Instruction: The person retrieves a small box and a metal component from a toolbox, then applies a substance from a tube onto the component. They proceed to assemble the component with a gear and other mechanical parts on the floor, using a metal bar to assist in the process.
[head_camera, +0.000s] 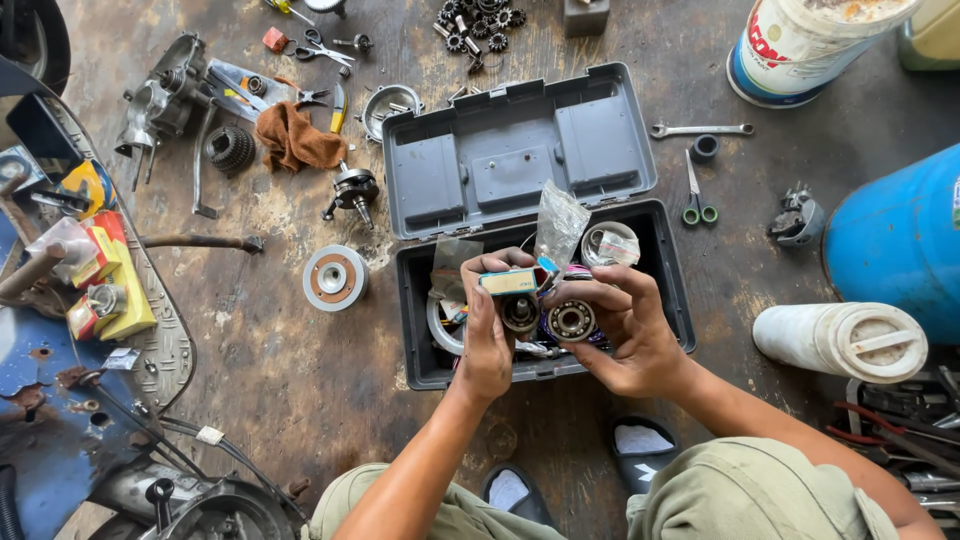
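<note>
- Nearest the camera: the person's knees in olive trousers (740, 495) at 6 o'clock, with two dark sandals (640, 445) on the floor between them.
- Left hand (490, 320): fingers closed around a small box (508, 282) and a bearing (520, 313) just below it.
- Right hand (625, 325): fingers grasp a second bearing (572, 320), held beside the first, and pinch a clear plastic bag (560, 222) that stands up at 12 o'clock from the hands.
- Both bearings are held above the open grey toolbox (415, 330); its lid (515, 150) lies back toward 12 o'clock. The hands hide much of the box contents; a round tin (610, 245) shows at its far right corner.
- At 9 o'clock from the toolbox: a round disc part (335, 277), a crankshaft (352, 190) and a brown rag (295, 138).
- At 10 o'clock: an engine casing (165, 95) and black-handled scissors (322, 48).
- At 12 o'clock: a cluster of small gears (480, 25).
- At 2 o'clock: a wrench (700, 129), green-handled scissors (697, 195) and a paint bucket (810, 45).
- At 3 o'clock: a blue drum (900, 240) and a white canister (840, 342) lying on its side.
- At 8 o'clock: a blue scooter body (50, 420) carrying yellow boxes (125, 300).
</note>
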